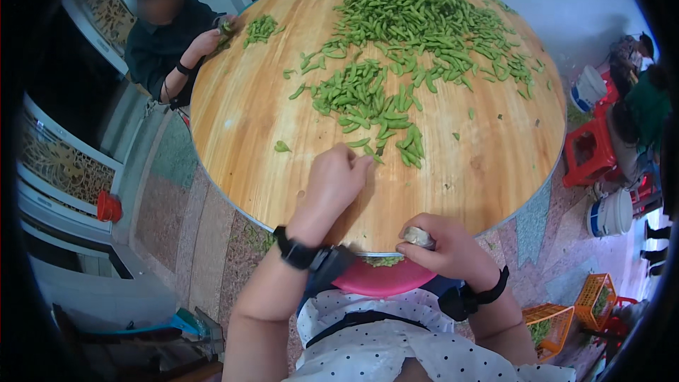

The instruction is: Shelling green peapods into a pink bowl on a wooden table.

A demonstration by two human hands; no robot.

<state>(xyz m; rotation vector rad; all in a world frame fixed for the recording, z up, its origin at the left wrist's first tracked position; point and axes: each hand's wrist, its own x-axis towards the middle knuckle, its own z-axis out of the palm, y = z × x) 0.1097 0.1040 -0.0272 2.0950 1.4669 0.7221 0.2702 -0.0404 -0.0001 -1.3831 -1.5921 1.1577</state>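
Observation:
My left hand (332, 182) reaches over the wooden table, thumb and fingertips pinched at a green soybean pod (373, 155) beside a small dark scrap. Just beyond lies a loose group of pods (368, 95), in front of the big heap of soybean pods (410, 10). At the table's near edge my right hand (449, 246) is closed around a small whitish-grey object (419, 238); its kind cannot be made out. Below that hand, a pink basin (385, 281) sits at my lap, partly under the table edge, with green bits showing inside.
Across the round table (262, 127), a person in dark clothes (166, 49) handles pods at the left, near a small pod pile (262, 30). Another person's arms show at the far edge. At right stand red stools (588, 152), white buckets (610, 213) and orange crates (550, 329).

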